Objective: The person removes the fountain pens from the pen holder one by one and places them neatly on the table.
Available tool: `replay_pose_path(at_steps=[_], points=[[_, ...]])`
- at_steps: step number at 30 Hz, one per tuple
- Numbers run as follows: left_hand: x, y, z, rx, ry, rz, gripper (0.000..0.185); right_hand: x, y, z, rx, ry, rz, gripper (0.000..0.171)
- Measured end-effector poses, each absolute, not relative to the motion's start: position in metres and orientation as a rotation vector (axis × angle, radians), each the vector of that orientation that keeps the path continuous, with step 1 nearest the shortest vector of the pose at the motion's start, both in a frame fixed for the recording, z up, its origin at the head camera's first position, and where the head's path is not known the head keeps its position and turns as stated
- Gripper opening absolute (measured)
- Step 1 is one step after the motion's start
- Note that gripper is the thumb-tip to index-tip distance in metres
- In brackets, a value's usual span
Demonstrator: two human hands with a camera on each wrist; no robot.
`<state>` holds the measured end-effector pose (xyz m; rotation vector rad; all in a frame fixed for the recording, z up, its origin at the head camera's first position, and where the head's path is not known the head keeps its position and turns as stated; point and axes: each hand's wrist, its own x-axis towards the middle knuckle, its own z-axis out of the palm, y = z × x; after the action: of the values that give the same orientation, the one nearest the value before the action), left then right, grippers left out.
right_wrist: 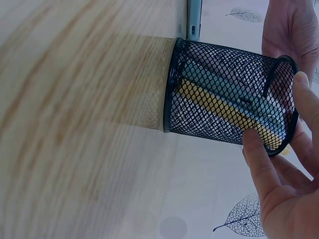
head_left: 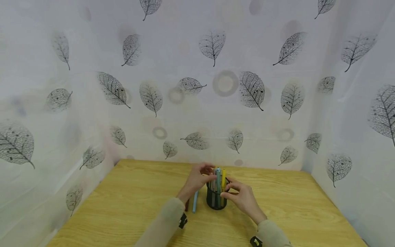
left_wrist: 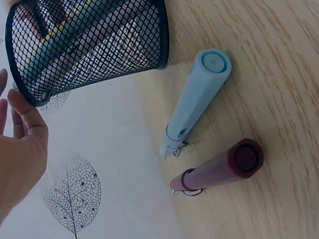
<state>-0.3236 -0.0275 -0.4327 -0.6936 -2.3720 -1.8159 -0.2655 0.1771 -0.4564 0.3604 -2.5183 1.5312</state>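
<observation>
Wood-grain tabletop [head_left: 296, 202] bears the black mesh pen cup [head_left: 216, 202] between the left hand [head_left: 195, 178], at its rim, grip impossible to tell, and the right hand [head_left: 244, 198], grasping that rim, where light, even pressure should prevent tipping.

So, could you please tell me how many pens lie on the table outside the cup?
2: a light blue pen beside the mesh cup and a maroon pen farther left; others may be hidden.

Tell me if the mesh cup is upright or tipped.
Upright: the mesh cup stands on the table, pens rising from its top.
</observation>
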Motion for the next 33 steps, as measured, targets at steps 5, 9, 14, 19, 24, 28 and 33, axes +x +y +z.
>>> replay_pose_path(at_steps=[5,9,14,19,24,28,33], points=[[-0.320,-0.025,-0.431,-0.732,-2.398,-1.812,0.031,-0.265,0.177,-0.456,0.374,-2.511,1.550,0.014],[-0.317,-0.024,-0.430,-0.723,-2.410,-1.830,0.031,-0.265,0.177,-0.456,0.371,-2.506,1.557,0.014],[-0.316,-0.023,-0.429,-0.724,-2.414,-1.829,0.031,-0.265,0.177,-0.457,0.360,-2.520,1.568,0.014],[-0.318,-0.021,-0.431,-0.720,-2.421,-1.831,0.030,-0.264,0.177,-0.458,0.361,-2.520,1.576,0.014],[-0.317,-0.021,-0.431,-0.718,-2.443,-1.831,0.031,-0.264,0.177,-0.458,0.367,-2.509,1.563,0.014],[-0.318,-0.021,-0.432,-0.728,-2.452,-1.825,0.030,-0.265,0.177,-0.458,0.358,-2.513,1.561,0.013],[-0.308,-0.022,-0.422,-0.760,-2.425,-1.844,0.030,-0.263,0.176,-0.455,0.361,-2.509,1.578,0.013]])
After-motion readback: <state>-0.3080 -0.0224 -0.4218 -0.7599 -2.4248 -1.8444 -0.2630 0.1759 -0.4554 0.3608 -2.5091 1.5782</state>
